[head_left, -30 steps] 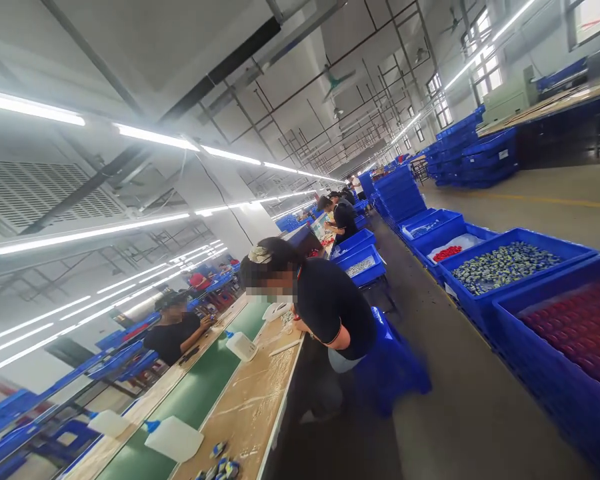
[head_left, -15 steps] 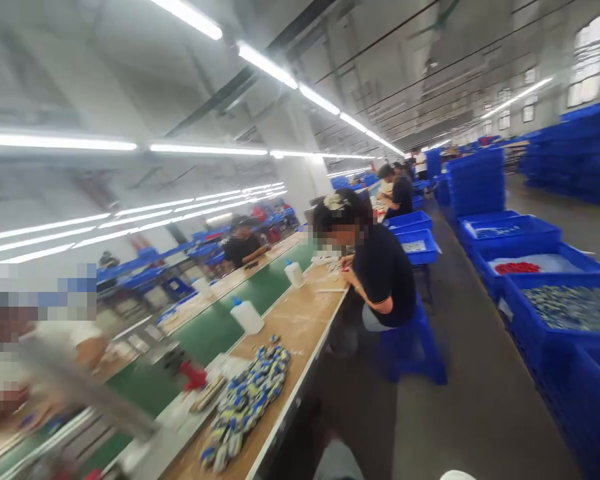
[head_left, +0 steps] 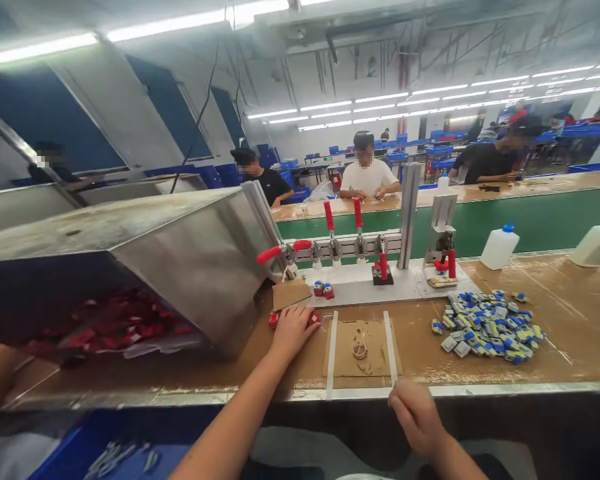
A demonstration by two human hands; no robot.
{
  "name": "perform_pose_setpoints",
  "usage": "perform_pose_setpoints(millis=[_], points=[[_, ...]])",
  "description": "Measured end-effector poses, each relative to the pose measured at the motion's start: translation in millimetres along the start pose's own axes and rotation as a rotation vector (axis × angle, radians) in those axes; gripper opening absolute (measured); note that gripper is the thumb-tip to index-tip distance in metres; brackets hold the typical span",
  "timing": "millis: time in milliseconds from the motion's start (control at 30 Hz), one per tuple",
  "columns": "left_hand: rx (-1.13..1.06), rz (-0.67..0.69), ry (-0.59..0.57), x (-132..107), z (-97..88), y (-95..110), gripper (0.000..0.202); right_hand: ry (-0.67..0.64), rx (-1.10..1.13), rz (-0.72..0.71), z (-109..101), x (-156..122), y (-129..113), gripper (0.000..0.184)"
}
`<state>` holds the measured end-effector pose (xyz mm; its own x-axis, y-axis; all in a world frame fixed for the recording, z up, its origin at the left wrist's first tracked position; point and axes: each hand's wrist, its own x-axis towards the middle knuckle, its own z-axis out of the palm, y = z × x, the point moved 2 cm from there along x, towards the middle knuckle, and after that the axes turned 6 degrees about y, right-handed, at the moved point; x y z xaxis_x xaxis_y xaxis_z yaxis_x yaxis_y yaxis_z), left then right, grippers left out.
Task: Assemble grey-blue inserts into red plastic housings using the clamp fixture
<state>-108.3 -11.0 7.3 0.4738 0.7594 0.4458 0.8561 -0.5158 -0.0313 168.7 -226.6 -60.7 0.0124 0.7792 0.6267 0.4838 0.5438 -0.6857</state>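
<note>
My left hand [head_left: 294, 330] lies over small red parts [head_left: 274, 320] on the bench, fingers stretched forward beside a piece of brown cardboard [head_left: 291, 294]. My right hand [head_left: 416, 412] is closed in a fist at the bench's front edge; whatever it may hold is hidden. Between the hands a cardboard pad [head_left: 373, 357] is taped down with white strips, a small ring-shaped bit [head_left: 360, 350] on it. Two red-and-blue pieces [head_left: 324, 289] sit on the base of a fixture with red-handled toggle clamps [head_left: 335, 248].
At right lies a heap of grey, blue and yellow parts [head_left: 495, 327], with white bottles [head_left: 500, 247] behind. A metal bin [head_left: 190, 253] with red parts stands left. Below the bench is a blue crate [head_left: 60, 447]. Co-workers sit across the green belt [head_left: 530, 217].
My view has swung left from the aisle and stacked crates to face the bench. Both my hands have come into view, the left one over the red parts.
</note>
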Motion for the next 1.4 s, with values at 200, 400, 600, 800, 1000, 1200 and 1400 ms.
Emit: perform_pose_setpoints(millis=[200,400,600,800,1000,1200,1400], points=[[-0.443,0.027,0.087,36.2,0.0,28.2,0.036,-0.235,-0.176,0.086,-6.5,140.0,31.1,0.047],[-0.879,0.057,-0.006,85.4,45.5,89.0,0.038,-0.556,-0.076,-0.052,19.3,165.9,56.2,0.051],[-1.02,0.058,-0.136,79.9,68.5,100.7,0.039,-0.57,-0.086,-0.116,31.3,149.9,50.0,0.042],[-1.086,0.102,-0.196,81.5,70.8,96.9,0.039,-0.57,0.066,-0.075,33.2,154.6,50.4,0.043],[-1.169,0.042,-0.235,82.5,72.3,94.7,0.04,-0.497,0.238,-0.047,32.2,149.9,51.6,0.045],[-1.144,0.019,-0.272,82.0,70.0,93.8,0.039,-0.216,0.24,0.089,20.3,153.0,60.3,0.051],[-1.07,0.017,-0.304,82.9,72.6,94.1,0.039,0.247,0.145,0.546,10.3,159.9,87.6,0.051]])
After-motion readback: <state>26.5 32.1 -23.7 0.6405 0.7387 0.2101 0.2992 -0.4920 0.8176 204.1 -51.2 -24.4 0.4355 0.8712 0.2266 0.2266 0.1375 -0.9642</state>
